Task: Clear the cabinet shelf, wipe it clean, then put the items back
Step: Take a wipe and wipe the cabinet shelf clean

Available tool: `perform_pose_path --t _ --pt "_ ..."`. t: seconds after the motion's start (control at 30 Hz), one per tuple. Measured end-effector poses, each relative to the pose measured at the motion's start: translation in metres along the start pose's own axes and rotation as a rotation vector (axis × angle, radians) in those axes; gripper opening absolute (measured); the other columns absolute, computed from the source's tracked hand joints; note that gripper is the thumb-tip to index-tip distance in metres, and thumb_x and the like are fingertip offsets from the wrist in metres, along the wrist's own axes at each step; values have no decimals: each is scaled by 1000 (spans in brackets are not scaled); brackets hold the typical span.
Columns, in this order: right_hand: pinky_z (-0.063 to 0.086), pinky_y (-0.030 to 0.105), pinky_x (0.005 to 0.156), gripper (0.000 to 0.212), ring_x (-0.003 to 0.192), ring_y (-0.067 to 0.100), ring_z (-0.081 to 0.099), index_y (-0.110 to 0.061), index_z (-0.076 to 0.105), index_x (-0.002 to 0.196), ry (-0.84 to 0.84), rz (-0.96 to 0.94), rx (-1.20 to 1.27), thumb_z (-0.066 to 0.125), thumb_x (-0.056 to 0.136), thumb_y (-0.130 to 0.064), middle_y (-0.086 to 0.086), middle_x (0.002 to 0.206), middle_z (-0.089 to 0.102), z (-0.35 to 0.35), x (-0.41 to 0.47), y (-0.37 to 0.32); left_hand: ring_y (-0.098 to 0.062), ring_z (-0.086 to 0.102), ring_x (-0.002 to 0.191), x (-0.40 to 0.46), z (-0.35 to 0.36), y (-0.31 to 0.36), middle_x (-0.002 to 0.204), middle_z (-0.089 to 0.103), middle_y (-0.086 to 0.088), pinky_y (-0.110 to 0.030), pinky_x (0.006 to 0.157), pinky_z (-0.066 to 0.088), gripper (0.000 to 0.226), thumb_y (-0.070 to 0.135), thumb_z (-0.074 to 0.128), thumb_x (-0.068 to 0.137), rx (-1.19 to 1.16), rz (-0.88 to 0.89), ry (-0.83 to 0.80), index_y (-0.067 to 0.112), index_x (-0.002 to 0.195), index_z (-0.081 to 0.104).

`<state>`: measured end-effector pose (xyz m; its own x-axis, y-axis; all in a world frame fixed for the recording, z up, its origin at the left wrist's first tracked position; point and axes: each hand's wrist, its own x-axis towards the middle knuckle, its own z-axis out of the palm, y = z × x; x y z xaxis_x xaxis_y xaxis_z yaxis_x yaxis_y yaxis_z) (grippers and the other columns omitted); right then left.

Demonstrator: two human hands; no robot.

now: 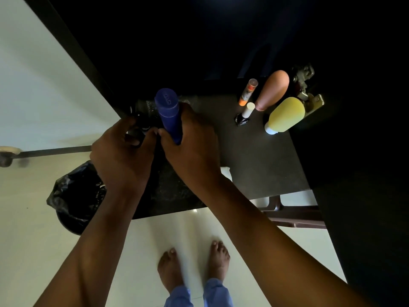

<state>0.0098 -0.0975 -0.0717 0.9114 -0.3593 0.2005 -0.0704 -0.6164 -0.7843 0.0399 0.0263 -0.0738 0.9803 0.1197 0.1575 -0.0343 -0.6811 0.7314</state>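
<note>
Near the middle of the frame the right hand [190, 138] wraps its fingers round a tall blue bottle [168, 115], which stands on the dark bench [254, 156] with its flat top tipped toward the upper left. The bottle's lower end is hidden behind the hand. Just left of it, the left hand [120, 156] has its fingers curled in around something small and dark [141, 129]; it is too dim there to tell what the thing is, or whether the fingers truly pinch it or only rest against it.

Toward the upper right of the frame a little group stands on the bench: a slim orange tube [248, 92] with a clear cap, a brown rounded bottle [274, 90], a yellow bottle [285, 115] with a white cap pointing lower left, and a small white-capped stick [245, 114] on a dark base. They stand just beside one another. Behind them a metal hinge [306, 89] shows at the edge of the blackness; the upper part of the frame is too dark to make out anything.

A scrap of white cloth [225, 172] peeps out from behind the right forearm, mostly covered. At lower left a bin lined with a black bag [75, 196] sits on the pale floor [33, 85], partly behind the left arm. Bare feet [192, 267] show at the bottom.
</note>
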Motion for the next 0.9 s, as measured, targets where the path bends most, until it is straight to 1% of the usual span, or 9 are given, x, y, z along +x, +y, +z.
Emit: perform_pose_path --t 0.1,0.17,0.23,0.3,0.4,0.47,0.57,0.73,0.9 --pt "53 19 82 38 91 11 66 -7 65 124 61 38 46 77 90 -20 6 108 74 -17 -2 1 -13 69 79 -5 2 12 88 77 1 3 77 31 32 47 74 89 -15 35 -8 21 108 78" --pt "44 6 78 34 87 4 61 -9 65 121 141 75 58 77 90 -18 3 103 73 -36 -7 4 -12 70 81 -11 7 24 88 78 1 -15 82 48 31 46 75 88 -45 76 -19 22 107 78" --pt "50 13 77 36 87 7 65 -13 59 123 210 132 78 75 92 -18 -3 103 72 -56 -15 9 -14 73 85 -17 16 36 90 78 4 -33 83 57 27 48 74 88 -44 117 -35 26 104 77" --pt "57 22 77 41 88 4 67 -19 51 127 250 198 105 74 93 -17 -12 101 68 -75 -26 18 -16 74 88 -25 28 48 95 79 6 -39 81 59 26 49 71 90 -31 146 -84 27 103 76" --pt "50 8 74 53 86 -12 62 -19 45 136 299 281 26 73 92 -21 -34 97 53 -100 -44 36 -14 73 87 -41 46 66 98 78 5 -41 77 61 23 43 71 92 -99 180 -157 24 105 75" --pt "45 2 72 53 88 -20 57 -20 45 137 353 318 -33 71 91 -25 -39 99 46 -116 -52 48 -11 72 85 -50 56 75 95 77 7 -39 76 61 19 37 73 90 -127 204 -196 24 104 76" --pt "41 -2 71 47 90 -26 53 -17 50 133 419 387 -107 75 93 -18 -31 98 48 -133 -58 65 -11 73 86 -60 70 86 96 78 5 -37 76 62 22 34 76 89 -153 218 -252 23 108 78" --pt "36 2 75 47 91 1 53 -14 54 135 409 432 -158 76 93 -18 -16 112 51 -141 -54 78 -9 74 89 -75 88 100 102 80 2 -30 78 63 29 28 79 90 -217 263 -358 16 116 78" --pt "37 -3 77 50 99 1 54 -11 55 136 420 384 -166 78 92 -17 -10 114 62 -138 -49 85 -14 76 91 -82 102 104 105 80 -2 -39 80 64 32 23 80 89 -232 293 -380 15 120 76"
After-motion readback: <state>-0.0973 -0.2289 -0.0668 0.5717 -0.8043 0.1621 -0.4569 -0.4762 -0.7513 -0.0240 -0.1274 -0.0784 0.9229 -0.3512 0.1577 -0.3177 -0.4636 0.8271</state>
